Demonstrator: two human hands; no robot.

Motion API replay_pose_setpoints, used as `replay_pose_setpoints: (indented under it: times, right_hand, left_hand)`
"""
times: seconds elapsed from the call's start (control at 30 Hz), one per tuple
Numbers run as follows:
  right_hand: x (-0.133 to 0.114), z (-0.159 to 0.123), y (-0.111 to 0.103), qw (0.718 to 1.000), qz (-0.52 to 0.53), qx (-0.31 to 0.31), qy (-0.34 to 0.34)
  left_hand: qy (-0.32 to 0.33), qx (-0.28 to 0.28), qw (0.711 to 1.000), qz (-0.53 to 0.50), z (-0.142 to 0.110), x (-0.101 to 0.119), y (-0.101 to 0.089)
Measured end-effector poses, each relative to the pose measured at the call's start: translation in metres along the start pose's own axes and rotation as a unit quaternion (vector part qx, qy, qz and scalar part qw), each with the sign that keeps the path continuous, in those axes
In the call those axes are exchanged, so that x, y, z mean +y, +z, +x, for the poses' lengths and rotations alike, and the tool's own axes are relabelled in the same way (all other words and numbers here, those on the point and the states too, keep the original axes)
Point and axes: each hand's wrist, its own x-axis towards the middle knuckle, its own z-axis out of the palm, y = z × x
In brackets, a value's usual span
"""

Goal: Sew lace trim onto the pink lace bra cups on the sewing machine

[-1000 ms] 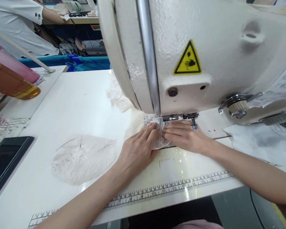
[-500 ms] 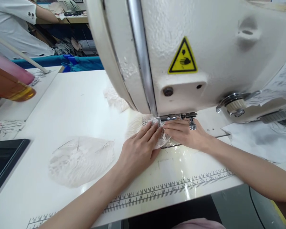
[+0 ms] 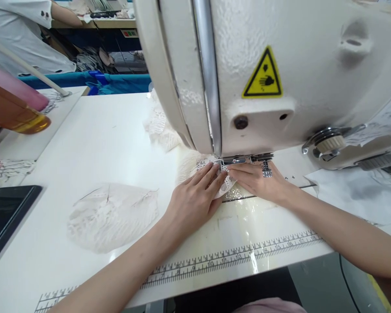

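My left hand (image 3: pixel 192 200) lies flat with fingers stretched out on a white lace piece (image 3: pixel 226 184) just below the presser foot (image 3: pixel 234 160) of a large cream sewing machine (image 3: pixel 280 74). My right hand (image 3: pixel 263 182) rests flat beside it on the right, fingertips pressing the same lace at the foot. The fingertips of both hands nearly meet on the lace. The needle itself is hidden by the machine head.
A pale lace cup piece (image 3: pixel 112 215) lies on the white table (image 3: pixel 101 143) to the left. More lace (image 3: pixel 161 126) sits behind the machine. A dark tablet (image 3: pixel 6 217) is at the left edge. A printed ruler (image 3: pixel 231 258) runs along the front edge. Another person in white (image 3: pixel 26 30) stands far left.
The lace has fed further under the presser foot, so less of it shows between my hands. Both hands have stayed flat and crept slightly toward the foot.
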Motion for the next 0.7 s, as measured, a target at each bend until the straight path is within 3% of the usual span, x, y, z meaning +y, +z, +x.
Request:
replay_pose_setpoints:
  times: [0.27, 0.47, 0.6, 0.7]
  right_hand:
    - [0.003, -0.002, 0.004, 0.998, -0.051, -0.011, -0.023]
    - [-0.005, 0.000, -0.003, 0.997, -0.070, -0.036, -0.026]
    - [-0.005, 0.000, 0.002, 0.997, -0.005, -0.050, -0.058]
    - [-0.009, 0.000, 0.007, 0.998, 0.024, -0.046, -0.041]
  left_hand:
    - [0.094, 0.028, 0.995, -0.012, -0.001, -0.006, 0.001]
    - [0.096, 0.033, 0.995, -0.010, -0.003, -0.011, -0.003]
    - [0.082, 0.029, 0.996, -0.014, -0.002, -0.014, -0.005]
    - [0.066, 0.018, 0.997, -0.030, -0.002, -0.016, -0.005]
